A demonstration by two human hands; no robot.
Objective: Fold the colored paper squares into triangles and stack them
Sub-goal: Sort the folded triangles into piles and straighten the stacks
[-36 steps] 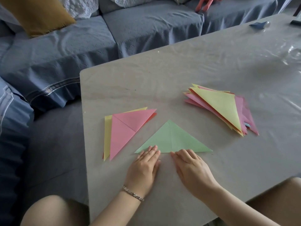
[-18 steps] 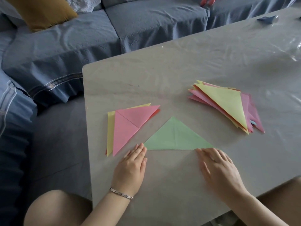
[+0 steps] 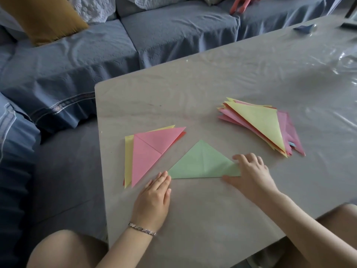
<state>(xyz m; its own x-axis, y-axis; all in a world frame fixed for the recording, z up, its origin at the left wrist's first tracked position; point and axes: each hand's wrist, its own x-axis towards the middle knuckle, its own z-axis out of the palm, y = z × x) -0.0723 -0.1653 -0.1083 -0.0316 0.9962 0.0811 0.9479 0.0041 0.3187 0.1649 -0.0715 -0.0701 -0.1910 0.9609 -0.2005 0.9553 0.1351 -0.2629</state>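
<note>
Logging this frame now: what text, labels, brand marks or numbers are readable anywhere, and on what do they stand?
None readable.
The green triangle, the pink-topped stack and the yellow-topped stack show plain coloured faces with no print.
The bracelet and the small blue object far back are too small to show any marking.

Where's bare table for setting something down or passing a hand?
Free: the far strip of table between sofa and both piles; the near patch behind the left hand and right hand; the gap beyond the tip of the green triangle. Crowded: the middle band, where pink-topped pile, green triangle and yellow-topped pile sit close, a hand at each lower corner.
</note>
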